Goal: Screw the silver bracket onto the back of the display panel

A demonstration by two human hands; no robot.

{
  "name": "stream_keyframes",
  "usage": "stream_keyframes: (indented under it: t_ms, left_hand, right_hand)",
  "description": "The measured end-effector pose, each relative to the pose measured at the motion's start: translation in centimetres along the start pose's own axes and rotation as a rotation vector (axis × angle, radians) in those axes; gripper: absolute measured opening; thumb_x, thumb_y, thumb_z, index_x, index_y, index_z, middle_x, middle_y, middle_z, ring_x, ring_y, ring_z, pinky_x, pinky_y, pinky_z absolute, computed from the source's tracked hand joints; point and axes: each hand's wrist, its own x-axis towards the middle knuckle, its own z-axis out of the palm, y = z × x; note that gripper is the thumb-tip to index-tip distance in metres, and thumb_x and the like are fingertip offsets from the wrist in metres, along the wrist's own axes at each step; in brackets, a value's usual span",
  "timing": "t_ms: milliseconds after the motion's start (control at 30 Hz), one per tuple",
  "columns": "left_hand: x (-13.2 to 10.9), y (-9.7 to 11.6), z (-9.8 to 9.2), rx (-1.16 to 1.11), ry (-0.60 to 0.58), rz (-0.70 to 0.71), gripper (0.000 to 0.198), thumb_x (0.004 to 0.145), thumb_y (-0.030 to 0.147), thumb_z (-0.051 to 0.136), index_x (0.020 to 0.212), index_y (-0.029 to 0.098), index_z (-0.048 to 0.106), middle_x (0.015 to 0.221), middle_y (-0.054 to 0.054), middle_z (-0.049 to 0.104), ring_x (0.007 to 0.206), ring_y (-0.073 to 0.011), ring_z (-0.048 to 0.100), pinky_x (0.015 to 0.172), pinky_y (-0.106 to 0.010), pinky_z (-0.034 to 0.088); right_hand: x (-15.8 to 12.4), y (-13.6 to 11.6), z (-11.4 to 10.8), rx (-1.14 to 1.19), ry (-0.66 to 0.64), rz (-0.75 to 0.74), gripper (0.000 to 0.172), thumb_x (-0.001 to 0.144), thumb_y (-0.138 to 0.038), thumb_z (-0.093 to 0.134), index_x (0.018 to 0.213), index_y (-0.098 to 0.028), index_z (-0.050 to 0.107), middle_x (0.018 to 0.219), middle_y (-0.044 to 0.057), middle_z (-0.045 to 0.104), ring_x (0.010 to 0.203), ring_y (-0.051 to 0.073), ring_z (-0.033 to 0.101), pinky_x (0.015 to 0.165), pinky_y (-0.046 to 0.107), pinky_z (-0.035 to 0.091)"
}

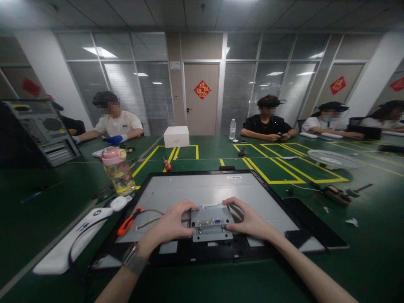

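A metal bracket with video ports [211,213] is gripped at both sides, over the lower middle of a flat monitor panel [202,185] that lies with its grey back up. My left hand [172,219] pinches the bracket's left side between thumb and fingers. On its right side, my right hand [248,219] closes in the same way. Cables [148,219] run out from near the bracket to the left. A screwdriver with an orange handle [130,221] rests on the panel's left part, left of my left hand. Whether the bracket touches the panel is hard to see.
A white power strip [74,240] and a pink-lidded bottle [117,170] stand left of the panel. To the right lie a black slab [315,223] and a brown tool-like object [336,194]. Farther back are a white box [176,137], a water bottle [232,129] and several seated people.
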Motion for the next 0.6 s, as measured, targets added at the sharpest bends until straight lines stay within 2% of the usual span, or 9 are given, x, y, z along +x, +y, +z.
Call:
stream_keyframes:
  t_ms: [300,600]
  left_hand:
    - [0.00,0.59,-0.15,-0.009,-0.005,0.000,0.050,0.063,0.015,0.067,0.113,0.021,0.062,0.115,-0.005,0.062,0.106,-0.0221,0.058,0.094,-0.032,0.045]
    - [-0.05,0.61,-0.21,-0.025,0.010,0.008,0.051,0.062,0.013,0.066,0.112,0.021,0.062,0.118,-0.004,0.060,0.108,-0.0215,0.057,0.097,-0.032,0.043]
  right_hand:
    - [0.02,0.21,0.05,0.001,-0.004,-0.022,0.046,0.069,-0.020,0.071,0.112,-0.020,0.054,0.113,0.006,0.059,0.109,0.026,0.055,0.097,0.039,0.043]
    - [-0.01,0.65,0.15,-0.001,-0.011,-0.049,0.050,0.066,-0.017,0.072,0.113,-0.020,0.054,0.114,0.006,0.058,0.111,0.026,0.054,0.101,0.041,0.042]
